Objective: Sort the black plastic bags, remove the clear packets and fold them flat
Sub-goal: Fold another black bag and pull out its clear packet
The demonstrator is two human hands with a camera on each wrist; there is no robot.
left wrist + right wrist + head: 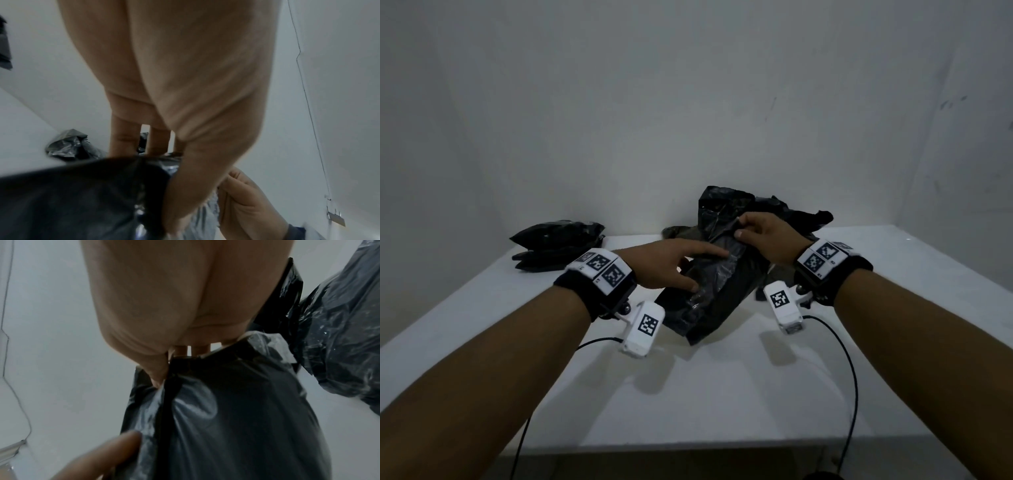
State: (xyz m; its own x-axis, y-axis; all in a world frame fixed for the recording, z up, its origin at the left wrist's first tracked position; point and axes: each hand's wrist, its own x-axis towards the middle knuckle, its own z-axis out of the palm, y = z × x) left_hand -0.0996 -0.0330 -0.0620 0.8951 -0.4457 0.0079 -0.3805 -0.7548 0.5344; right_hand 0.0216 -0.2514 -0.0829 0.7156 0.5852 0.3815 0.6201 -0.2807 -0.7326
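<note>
A black plastic bag (709,301) lies lengthwise on the white table (722,394), its surface glossy and wrinkled. My left hand (707,270) rests on its middle with the index finger straight and the thumb (174,211) laid across the plastic. My right hand (739,226) pinches the bag's far edge between thumb (157,373) and fingers, lifting it a little. In the right wrist view the bag (226,418) fills the lower frame and hides the right fingertips. I cannot tell whether the shiny film on it is a separate clear packet.
A crumpled heap of black bags (784,212) sits against the back wall behind my right hand. A low stack of flat black bags (558,240) lies at the back left. Camera cables (849,377) hang over the table's front edge.
</note>
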